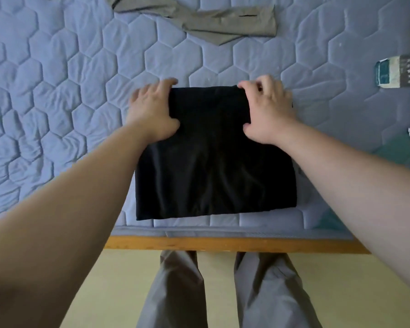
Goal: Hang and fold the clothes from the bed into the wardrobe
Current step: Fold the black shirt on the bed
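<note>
Left hand (152, 110), right hand (268, 110) grip black garment (213, 166)

You've got 1 black folded garment (213, 166); 1 grey garment (213, 22); 2 hands, left hand (152, 112), right hand (269, 112); 1 mattress (57, 79); 1 label (393, 71)

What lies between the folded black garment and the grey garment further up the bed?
Nothing but bare blue quilted mattress. The head view shows an open stretch of it between the black garment and the grey garment.
</note>
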